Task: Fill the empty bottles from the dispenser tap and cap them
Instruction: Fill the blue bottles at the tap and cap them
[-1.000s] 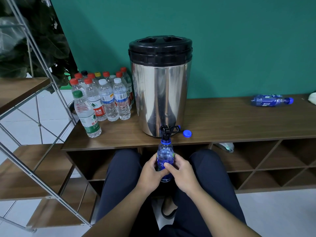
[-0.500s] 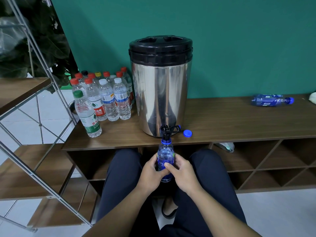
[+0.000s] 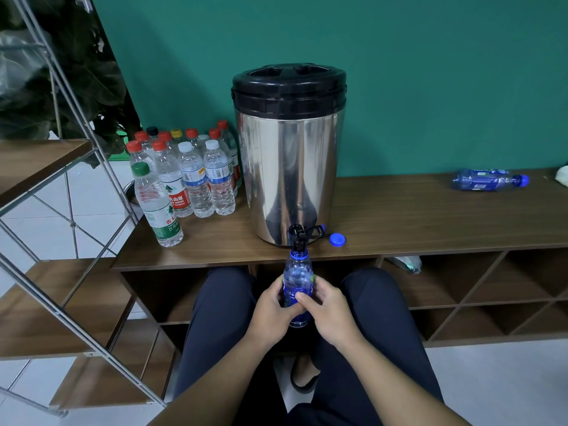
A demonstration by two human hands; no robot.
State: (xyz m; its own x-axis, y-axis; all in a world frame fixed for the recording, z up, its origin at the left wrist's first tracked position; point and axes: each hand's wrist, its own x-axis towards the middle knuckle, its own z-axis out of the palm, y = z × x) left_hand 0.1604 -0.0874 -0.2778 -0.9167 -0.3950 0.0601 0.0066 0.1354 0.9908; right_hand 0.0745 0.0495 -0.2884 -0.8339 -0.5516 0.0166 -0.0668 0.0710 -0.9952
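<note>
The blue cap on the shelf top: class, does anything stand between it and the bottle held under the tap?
Nothing visible does. The blue cap lies alone beside the dispenser, just right of the tap; the bottle mouth sits below the tap.

Seen from a single head-worn wide-angle camera, looking forward and down, close over the lap and hands, facing the wooden counter (image 3: 430,216) and green wall (image 3: 430,72).

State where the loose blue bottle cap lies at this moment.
The blue cap lies on the wooden shelf top, just right of the dispenser tap, near the front edge.
</note>
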